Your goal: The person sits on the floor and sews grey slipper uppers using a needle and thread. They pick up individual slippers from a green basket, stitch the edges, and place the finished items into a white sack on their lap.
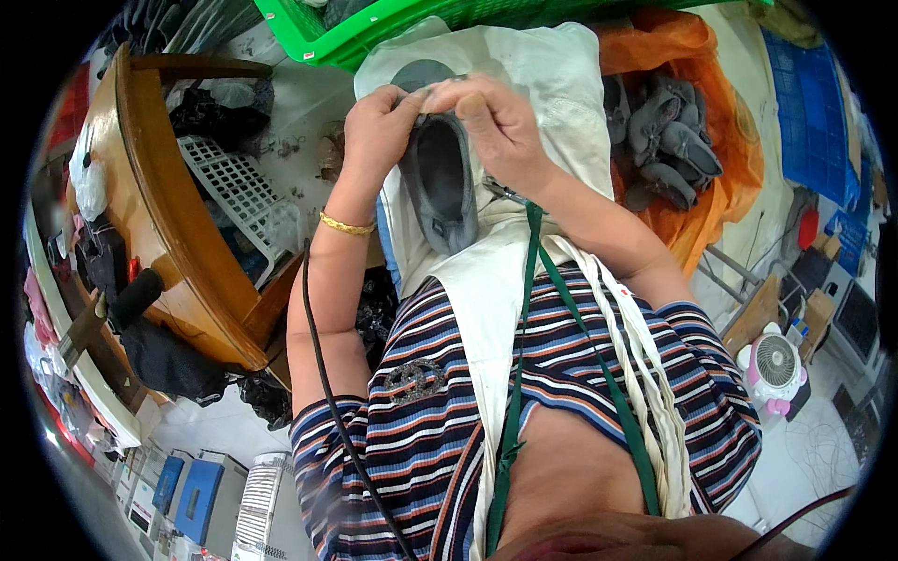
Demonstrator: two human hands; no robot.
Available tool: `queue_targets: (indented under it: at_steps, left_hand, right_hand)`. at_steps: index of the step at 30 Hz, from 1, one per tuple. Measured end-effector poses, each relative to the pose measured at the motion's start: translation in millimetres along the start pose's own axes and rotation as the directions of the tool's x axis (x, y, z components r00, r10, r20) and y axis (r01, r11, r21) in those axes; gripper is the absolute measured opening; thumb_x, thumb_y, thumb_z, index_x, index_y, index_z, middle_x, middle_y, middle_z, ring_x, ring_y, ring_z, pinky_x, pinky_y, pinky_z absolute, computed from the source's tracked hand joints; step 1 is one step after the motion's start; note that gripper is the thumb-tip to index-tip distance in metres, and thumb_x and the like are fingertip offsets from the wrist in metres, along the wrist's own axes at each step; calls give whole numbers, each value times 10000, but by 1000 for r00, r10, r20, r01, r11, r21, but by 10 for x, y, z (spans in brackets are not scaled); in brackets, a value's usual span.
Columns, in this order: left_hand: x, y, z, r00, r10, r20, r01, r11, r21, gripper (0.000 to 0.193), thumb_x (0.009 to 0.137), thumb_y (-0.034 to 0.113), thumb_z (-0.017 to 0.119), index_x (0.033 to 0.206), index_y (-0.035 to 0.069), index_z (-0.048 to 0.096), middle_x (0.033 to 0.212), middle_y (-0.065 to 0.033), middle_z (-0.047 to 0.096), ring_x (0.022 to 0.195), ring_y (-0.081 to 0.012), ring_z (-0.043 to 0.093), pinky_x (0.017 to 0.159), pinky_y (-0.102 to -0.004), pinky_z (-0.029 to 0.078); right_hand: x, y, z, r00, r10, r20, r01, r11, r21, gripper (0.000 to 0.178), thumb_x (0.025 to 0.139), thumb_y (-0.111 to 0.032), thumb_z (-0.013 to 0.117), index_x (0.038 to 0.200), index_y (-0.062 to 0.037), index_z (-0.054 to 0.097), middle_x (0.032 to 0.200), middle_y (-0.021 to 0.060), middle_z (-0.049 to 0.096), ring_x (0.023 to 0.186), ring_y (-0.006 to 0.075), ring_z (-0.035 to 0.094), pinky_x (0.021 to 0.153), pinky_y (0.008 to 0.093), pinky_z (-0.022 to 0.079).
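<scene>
A dark grey cloth shoe point(438, 217) lies over the white cloth on my lap, its opening facing up and one rounded end pointing toward me. My left hand point(382, 131) pinches the upper at the far edge of the opening, from the left. From the right, my right hand point(500, 126) meets it there with bent fingers, also closed on the shoe. The two hands nearly touch, and whatever is between the fingertips is too small to make out. By my right wrist, a small metal tool point(505, 192) hangs on a green strap point(531, 238).
White cloth point(552, 75) covers my lap. Right of it, an orange bag point(739, 140) holds several grey shoes point(687, 145). A green basket point(327, 47) stands beyond my hands. On the left are a wooden table point(154, 206) and a white plastic crate point(229, 192). A small fan point(774, 363) is at the right.
</scene>
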State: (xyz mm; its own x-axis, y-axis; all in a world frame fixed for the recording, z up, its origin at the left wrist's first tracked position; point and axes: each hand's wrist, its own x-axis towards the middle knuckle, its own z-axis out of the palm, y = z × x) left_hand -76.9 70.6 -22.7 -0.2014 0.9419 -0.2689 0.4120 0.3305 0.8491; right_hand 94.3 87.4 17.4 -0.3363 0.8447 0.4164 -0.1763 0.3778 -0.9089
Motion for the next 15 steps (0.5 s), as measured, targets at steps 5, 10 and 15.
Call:
queue_targets:
  at_steps: [5, 10, 15]
  left_hand:
    - [-92, 81, 22, 998, 39, -57, -35, 997, 62, 332, 859, 331, 701, 801, 4, 684, 673, -123, 634, 619, -236, 565, 614, -354, 465]
    - [-91, -8, 19, 996, -18, -88, 14, 999, -49, 305, 841, 301, 721, 817, -2, 700, 649, -117, 653, 587, -197, 596, 610, -340, 480]
    - [-52, -78, -58, 1000, -29, -4, 28, 992, -123, 262, 851, 249, 717, 864, -11, 692, 694, -93, 665, 629, -155, 591, 628, -314, 479]
  right_hand:
    - [-113, 66, 19, 897, 420, 141, -418, 696, 584, 375, 1064, -316, 433, 835, -39, 542, 753, 24, 509, 707, 133, 486, 742, 306, 441]
    - [-412, -486, -57, 823, 520, 227, -558, 667, 493, 352, 1050, -316, 452, 814, -56, 468, 720, 10, 383, 685, 146, 404, 748, 354, 410]
    - [-431, -392, -110, 862, 469, 191, -488, 668, 561, 349, 1062, -317, 434, 836, -60, 500, 713, -2, 405, 664, 122, 376, 765, 327, 429]
